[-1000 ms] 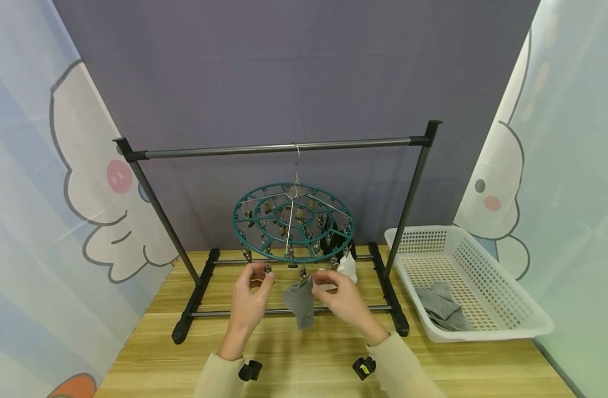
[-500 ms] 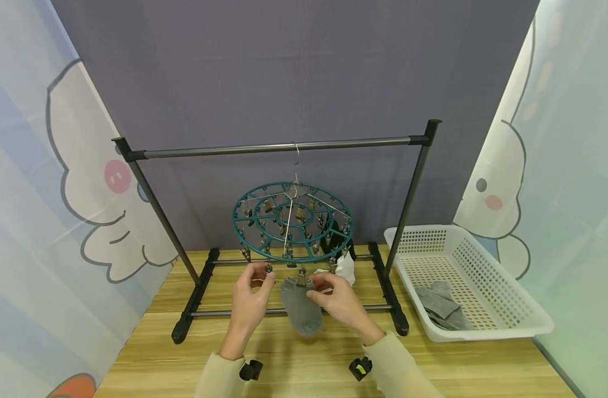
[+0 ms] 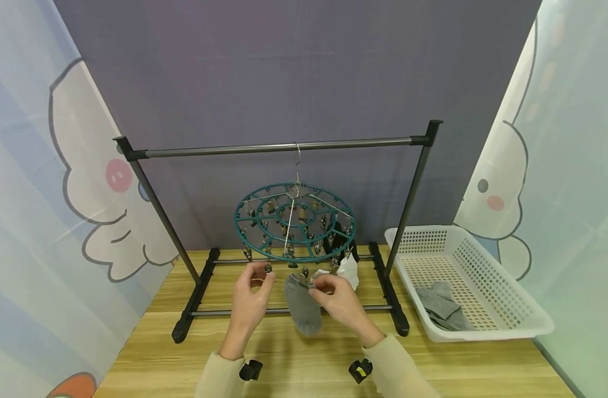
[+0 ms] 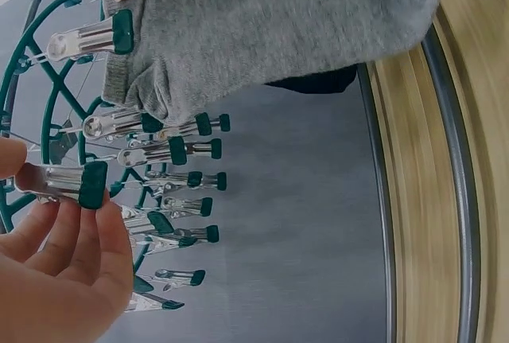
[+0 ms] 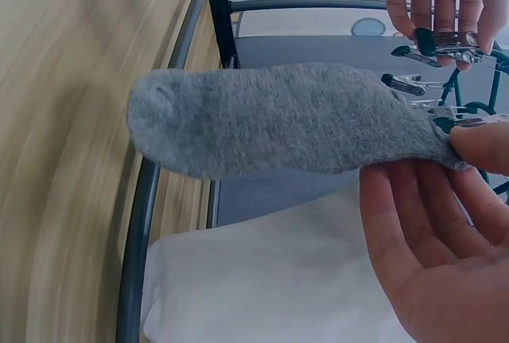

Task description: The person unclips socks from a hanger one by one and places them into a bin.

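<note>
A grey sock (image 3: 302,307) hangs by its cuff from a metal clip (image 4: 89,40) with green tips, at the front of the round green drying hanger (image 3: 254,253). My right hand (image 3: 337,298) pinches the cuff's right corner beside that clip, thumb on top in the right wrist view. To the left, my left hand (image 3: 251,296) pinches a neighbouring clip (image 4: 64,184) between thumb and fingers. That clip's green tips are together, with no cloth between them. In the right wrist view the sock (image 5: 262,120) stretches out toward its toe, with a white sock (image 5: 262,271) below it.
The hanger hooks onto the bar (image 3: 219,150) of a dark metal rack standing on a wooden table (image 3: 304,370). Black cloth (image 3: 339,239) hangs at the hanger's back right. A white basket (image 3: 508,330) on the right contains folded grey cloth (image 3: 444,307).
The grey sock has turned from bunched and narrow to broad side on. My right hand has moved slightly down and left along its cuff. My left hand stays at its clip.
</note>
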The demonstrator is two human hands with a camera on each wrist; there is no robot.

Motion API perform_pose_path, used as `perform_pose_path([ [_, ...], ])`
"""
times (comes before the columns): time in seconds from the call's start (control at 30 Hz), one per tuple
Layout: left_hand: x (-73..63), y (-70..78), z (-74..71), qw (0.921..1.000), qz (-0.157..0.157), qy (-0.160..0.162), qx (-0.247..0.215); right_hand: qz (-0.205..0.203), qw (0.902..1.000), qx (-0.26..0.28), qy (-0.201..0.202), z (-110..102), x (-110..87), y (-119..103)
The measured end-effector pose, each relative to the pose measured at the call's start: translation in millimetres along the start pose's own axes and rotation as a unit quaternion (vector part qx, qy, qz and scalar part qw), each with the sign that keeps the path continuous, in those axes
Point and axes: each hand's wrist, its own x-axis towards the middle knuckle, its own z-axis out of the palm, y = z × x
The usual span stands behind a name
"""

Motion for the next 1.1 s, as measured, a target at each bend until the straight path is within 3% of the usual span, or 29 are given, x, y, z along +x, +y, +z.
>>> perform_pose_path([
  [0.2, 0.4, 0.9, 0.6, 0.9991, 0.026, 0.016, 0.028, 0.001, 1.0000, -0.002, -0.005, -1, -1.7, -2],
  [0.37, -0.7, 3.3, 0.8, 0.9943, 0.074, 0.051, 0.056, 0.001, 0.9999, -0.001, -0.011, -2, -2.2, -4],
  [0.63, -2.2, 10.2, 3.0, 0.9675, 0.207, 0.102, 0.104, 0.005, 0.9998, 0.009, -0.019, -4, -4.9, -7],
  [0.73, -1.8, 15.1, 5.3, 0.9571, 0.252, 0.099, 0.104, 0.008, 0.9997, 0.010, -0.020, -5, -5.4, -8],
  [0.83, -2.7, 18.4, 8.3, 0.9518, 0.275, 0.085, 0.106, 0.009, 0.9997, 0.009, -0.022, -6, -5.4, -9],
  [0.97, -4.9, 17.9, 14.5, 0.9560, 0.272, 0.049, 0.100, 0.005, 0.9995, 0.006, -0.031, -7, -5.8, -9],
  [1.1, -6.5, 18.2, 21.1, 0.9656, 0.241, 0.001, 0.097, 0.007, 0.9992, 0.005, -0.040, -9, -6.7, -8],
])
